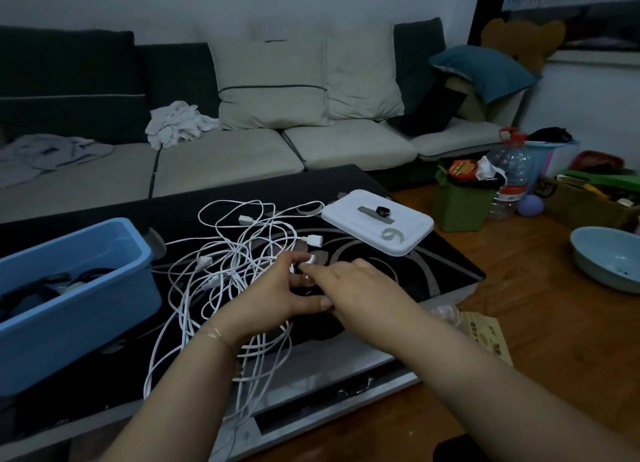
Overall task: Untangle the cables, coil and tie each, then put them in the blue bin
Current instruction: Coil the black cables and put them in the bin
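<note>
A tangle of white cables (228,264) sprawls over the black coffee table (433,271), with loops hanging over its front edge. My left hand (277,292) sits on the right side of the tangle, fingers curled round a strand. My right hand (349,285) meets it from the right, and a small white plug (310,260) shows between the fingertips of both hands. The blue bin (69,288) stands at the table's left end with dark cables inside.
A white lid (398,233) with cable ties and a small black item lies on the table's right side. A sofa stands behind. On the floor to the right are a green bin (460,205), a water bottle, boxes and a pale blue bowl (606,257).
</note>
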Tool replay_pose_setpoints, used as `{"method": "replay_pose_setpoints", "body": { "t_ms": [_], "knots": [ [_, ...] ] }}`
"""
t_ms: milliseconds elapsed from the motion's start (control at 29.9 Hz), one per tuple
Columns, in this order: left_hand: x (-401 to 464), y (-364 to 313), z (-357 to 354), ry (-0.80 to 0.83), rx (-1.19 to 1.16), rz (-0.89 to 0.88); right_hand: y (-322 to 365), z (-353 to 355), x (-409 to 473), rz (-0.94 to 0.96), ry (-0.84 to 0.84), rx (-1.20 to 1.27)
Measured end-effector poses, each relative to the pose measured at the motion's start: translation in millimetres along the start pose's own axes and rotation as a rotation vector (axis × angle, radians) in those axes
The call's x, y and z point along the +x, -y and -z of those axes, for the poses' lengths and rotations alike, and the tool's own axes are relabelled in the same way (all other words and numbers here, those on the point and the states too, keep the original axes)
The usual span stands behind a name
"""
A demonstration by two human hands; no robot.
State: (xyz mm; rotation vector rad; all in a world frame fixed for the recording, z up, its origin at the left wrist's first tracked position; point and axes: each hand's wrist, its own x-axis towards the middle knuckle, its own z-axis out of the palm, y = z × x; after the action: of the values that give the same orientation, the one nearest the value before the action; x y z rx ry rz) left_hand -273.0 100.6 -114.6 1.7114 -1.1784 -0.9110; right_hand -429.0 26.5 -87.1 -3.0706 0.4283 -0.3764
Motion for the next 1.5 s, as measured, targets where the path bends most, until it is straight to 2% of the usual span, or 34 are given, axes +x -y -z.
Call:
{"method": "replay_pose_setpoints", "body": {
  "t_ms": [134, 334, 535, 736, 869, 1070, 1404, 1504],
  "knots": [
    [-1, -3, 5, -0.003, -0.018, -0.011, -4, -7, 2, 0.031, -0.089, -0.032],
    [-8, -11, 14, -0.17, 0.233, -0.143, -6, -22, 8, -0.053, -0.247, -0.068],
    [-15, -14, 17, -0.194, 0.424, -0.274, 8, -16, 17, -0.085, -0.105, 0.012],
    [-21, -15, 31, -0.229, 0.486, -0.296, 20, -10, 26, -0.117, -0.069, 0.283],
    [-28, -13, 47, -0.227, 0.409, -0.284, 32, -13, 37, -0.138, -0.061, 0.458],
    [-43, -6, 74, -0.325, 0.297, -0.309, 50, -19, 59, -0.138, -0.083, 0.684],
    [-88, 17, 154, -0.392, -0.257, -0.182, 99, -11, 153, -0.025, -0.146, 1.143],
    [-101, 29, 177, -0.482, -0.304, -0.15, 116, -18, 182, -0.032, -0.14, 1.323]
  ]
}}
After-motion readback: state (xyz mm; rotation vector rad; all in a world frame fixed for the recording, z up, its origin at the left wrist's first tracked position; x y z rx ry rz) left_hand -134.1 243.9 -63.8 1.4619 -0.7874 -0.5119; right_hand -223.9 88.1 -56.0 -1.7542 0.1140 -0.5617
